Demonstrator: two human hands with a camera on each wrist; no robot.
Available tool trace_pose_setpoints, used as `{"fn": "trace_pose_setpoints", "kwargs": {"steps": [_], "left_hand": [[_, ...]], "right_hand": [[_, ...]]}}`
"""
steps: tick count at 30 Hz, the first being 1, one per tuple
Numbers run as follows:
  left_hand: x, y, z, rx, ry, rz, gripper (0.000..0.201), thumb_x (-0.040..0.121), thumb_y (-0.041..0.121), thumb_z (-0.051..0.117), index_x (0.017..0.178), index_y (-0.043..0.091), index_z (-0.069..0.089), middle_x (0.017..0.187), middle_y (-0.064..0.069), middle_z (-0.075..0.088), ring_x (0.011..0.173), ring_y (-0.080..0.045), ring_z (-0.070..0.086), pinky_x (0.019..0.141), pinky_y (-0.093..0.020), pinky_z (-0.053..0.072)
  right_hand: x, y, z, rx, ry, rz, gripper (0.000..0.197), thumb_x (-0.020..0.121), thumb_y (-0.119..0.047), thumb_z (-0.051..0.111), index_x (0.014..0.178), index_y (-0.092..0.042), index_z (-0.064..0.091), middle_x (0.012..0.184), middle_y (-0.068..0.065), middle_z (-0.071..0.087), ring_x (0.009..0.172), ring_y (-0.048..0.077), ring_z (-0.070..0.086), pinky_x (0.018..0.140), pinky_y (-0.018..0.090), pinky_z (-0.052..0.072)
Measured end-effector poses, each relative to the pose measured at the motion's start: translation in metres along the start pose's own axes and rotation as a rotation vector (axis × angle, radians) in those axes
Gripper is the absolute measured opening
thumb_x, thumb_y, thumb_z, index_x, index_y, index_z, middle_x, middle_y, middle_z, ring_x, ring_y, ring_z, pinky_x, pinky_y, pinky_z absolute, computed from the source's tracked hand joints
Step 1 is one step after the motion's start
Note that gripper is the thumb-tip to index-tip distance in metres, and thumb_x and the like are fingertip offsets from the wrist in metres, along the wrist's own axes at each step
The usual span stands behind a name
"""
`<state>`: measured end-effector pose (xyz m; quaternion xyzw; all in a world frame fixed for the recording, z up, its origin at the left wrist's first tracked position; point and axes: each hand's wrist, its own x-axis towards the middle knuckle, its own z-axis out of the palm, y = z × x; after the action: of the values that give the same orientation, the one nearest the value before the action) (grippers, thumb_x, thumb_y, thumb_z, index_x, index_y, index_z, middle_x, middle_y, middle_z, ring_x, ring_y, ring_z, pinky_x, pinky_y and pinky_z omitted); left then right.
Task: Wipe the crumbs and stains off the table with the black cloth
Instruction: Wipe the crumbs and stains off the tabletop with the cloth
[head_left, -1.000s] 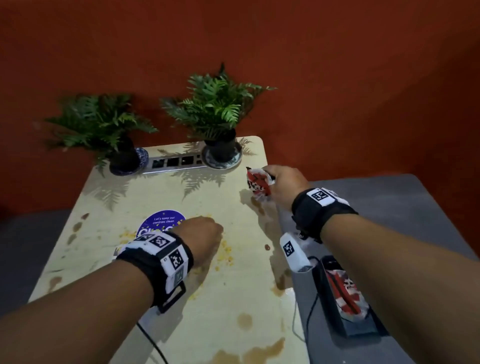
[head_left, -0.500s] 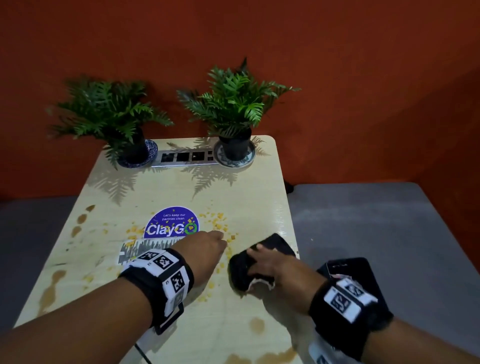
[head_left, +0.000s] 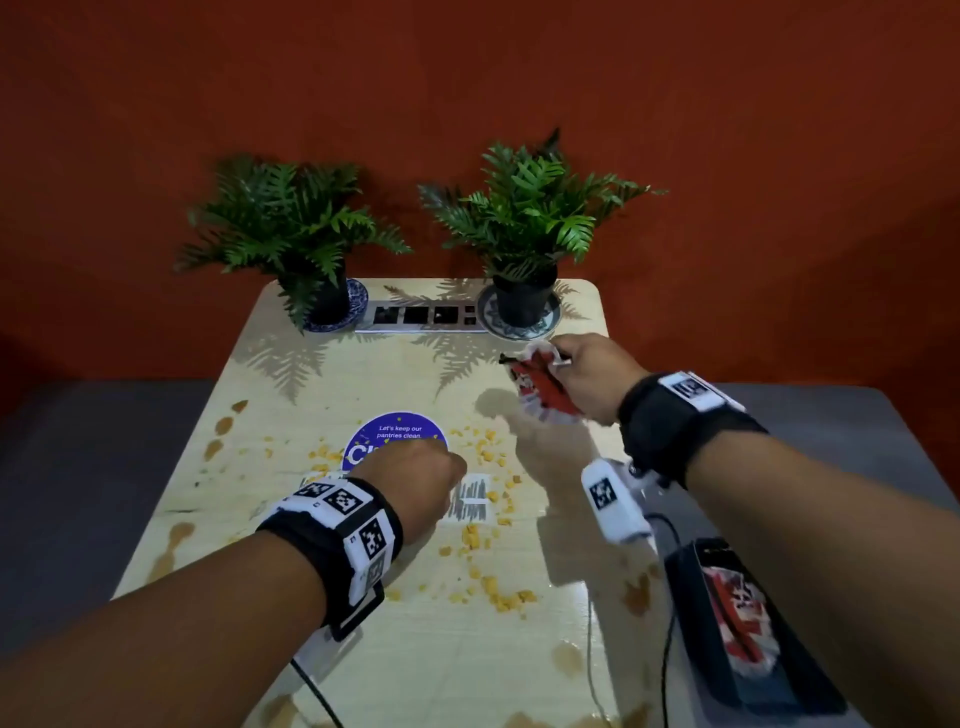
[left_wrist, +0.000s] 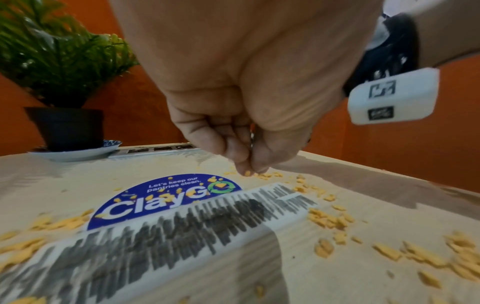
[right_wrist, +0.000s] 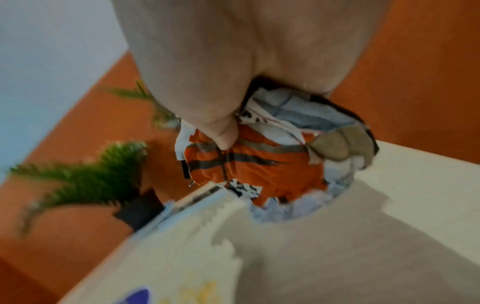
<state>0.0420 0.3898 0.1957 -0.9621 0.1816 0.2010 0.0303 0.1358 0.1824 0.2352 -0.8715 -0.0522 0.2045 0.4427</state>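
My right hand (head_left: 592, 374) grips a bunched cloth (head_left: 540, 387), black at its edge with a red and white print, over the table's (head_left: 363, 374) far right, just in front of the right plant. In the right wrist view the thumb presses into the cloth (right_wrist: 259, 164), which hangs slightly above the tabletop. My left hand (head_left: 415, 483) is curled into a fist over a blue round sticker (head_left: 397, 431), fingertips (left_wrist: 244, 164) down among yellow crumbs (head_left: 488, 447). Brown stains (head_left: 223, 426) dot the left edge and the front.
Two potted ferns (head_left: 291, 228) (head_left: 530, 208) on saucers stand at the back, with a socket strip (head_left: 421, 315) between them. A scribbled white label (left_wrist: 182, 236) lies by the sticker. A dark flat device (head_left: 743, 618) with a cable sits on the grey surface to the right.
Half a second ago my right hand pressed the cloth on the table close beside my left hand. It now holds the cloth farther back by the right plant. My left hand has stayed put.
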Motion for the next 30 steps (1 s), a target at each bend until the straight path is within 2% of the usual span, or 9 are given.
{"fn": "trace_pose_setpoints", "kwargs": {"steps": [4, 7, 11, 15, 17, 20, 23, 26, 30], "left_hand": [[-0.001, -0.008, 0.002, -0.010, -0.004, -0.009, 0.010, 0.090, 0.010, 0.051, 0.091, 0.013, 0.061, 0.107, -0.009, 0.061, 0.097, -0.031, 0.059, 0.079, -0.039, 0.050], [-0.002, -0.014, 0.007, 0.032, -0.047, -0.036, 0.022, 0.090, 0.007, 0.050, 0.102, 0.015, 0.067, 0.112, -0.009, 0.060, 0.103, -0.031, 0.059, 0.079, -0.039, 0.047], [-0.009, -0.022, 0.019, 0.022, -0.090, -0.025, 0.022, 0.088, 0.005, 0.049, 0.095, 0.014, 0.068, 0.102, -0.009, 0.064, 0.096, -0.030, 0.063, 0.071, -0.035, 0.045], [-0.019, -0.027, 0.020, -0.034, -0.071, -0.023, 0.025, 0.089, 0.006, 0.046, 0.101, 0.015, 0.065, 0.107, -0.008, 0.062, 0.102, -0.030, 0.061, 0.074, -0.036, 0.045], [-0.023, -0.027, 0.017, -0.065, -0.042, -0.016, 0.024, 0.089, 0.008, 0.045, 0.101, 0.016, 0.063, 0.109, -0.007, 0.061, 0.103, -0.030, 0.059, 0.080, -0.039, 0.050], [-0.027, -0.027, 0.008, -0.114, 0.021, -0.036, 0.025, 0.092, 0.012, 0.042, 0.109, 0.018, 0.060, 0.118, -0.006, 0.057, 0.109, -0.029, 0.056, 0.090, -0.040, 0.048], [-0.025, -0.031, -0.001, -0.159, 0.062, -0.052, 0.041, 0.092, 0.011, 0.044, 0.129, 0.023, 0.054, 0.133, -0.002, 0.054, 0.124, -0.024, 0.050, 0.103, -0.035, 0.040], [-0.019, -0.032, -0.005, -0.112, -0.059, -0.020, 0.034, 0.091, 0.010, 0.047, 0.120, 0.019, 0.063, 0.125, -0.006, 0.059, 0.118, -0.028, 0.054, 0.095, -0.037, 0.045], [-0.012, -0.026, -0.003, 0.084, -0.270, 0.055, 0.026, 0.092, 0.005, 0.046, 0.109, 0.008, 0.066, 0.118, -0.013, 0.057, 0.104, -0.032, 0.059, 0.081, -0.037, 0.045]], "right_hand": [[0.028, 0.013, 0.028, -0.498, -0.122, -0.026, 0.029, 0.087, -0.032, 0.052, 0.109, -0.019, 0.066, 0.115, 0.007, 0.066, 0.095, 0.027, 0.060, 0.072, 0.027, 0.042], [0.007, 0.021, 0.059, -0.527, -0.161, -0.093, 0.026, 0.086, -0.048, 0.054, 0.107, -0.037, 0.065, 0.110, -0.007, 0.062, 0.096, 0.022, 0.058, 0.083, 0.033, 0.046], [-0.044, 0.027, 0.096, -0.606, -0.266, -0.209, 0.034, 0.084, -0.035, 0.061, 0.117, -0.030, 0.065, 0.131, 0.001, 0.058, 0.120, 0.027, 0.051, 0.101, 0.042, 0.039], [-0.090, 0.028, 0.119, -0.507, -0.344, -0.228, 0.060, 0.079, -0.053, 0.034, 0.127, -0.028, 0.062, 0.151, -0.004, 0.041, 0.139, 0.015, 0.034, 0.114, 0.039, 0.024], [-0.102, 0.027, 0.119, -0.447, -0.418, -0.253, 0.045, 0.080, -0.039, 0.043, 0.119, -0.037, 0.063, 0.139, -0.009, 0.054, 0.130, 0.010, 0.046, 0.112, 0.036, 0.031], [-0.099, 0.022, 0.108, -0.270, -0.386, -0.211, 0.026, 0.080, -0.023, 0.054, 0.101, -0.033, 0.067, 0.095, -0.014, 0.071, 0.086, -0.002, 0.064, 0.086, 0.028, 0.053], [-0.067, 0.009, 0.077, -0.182, -0.175, -0.141, 0.017, 0.088, -0.007, 0.057, 0.077, -0.017, 0.064, 0.073, -0.007, 0.067, 0.070, 0.005, 0.056, 0.068, 0.027, 0.055], [-0.016, -0.011, 0.042, -0.180, -0.042, -0.054, 0.025, 0.095, -0.005, 0.049, 0.078, -0.018, 0.062, 0.061, -0.006, 0.062, 0.053, 0.010, 0.057, 0.038, 0.015, 0.044], [0.051, -0.014, 0.043, -0.347, 0.004, -0.018, 0.019, 0.090, -0.006, 0.049, 0.097, -0.011, 0.066, 0.096, 0.017, 0.069, 0.092, 0.037, 0.066, 0.073, 0.037, 0.054]]}}
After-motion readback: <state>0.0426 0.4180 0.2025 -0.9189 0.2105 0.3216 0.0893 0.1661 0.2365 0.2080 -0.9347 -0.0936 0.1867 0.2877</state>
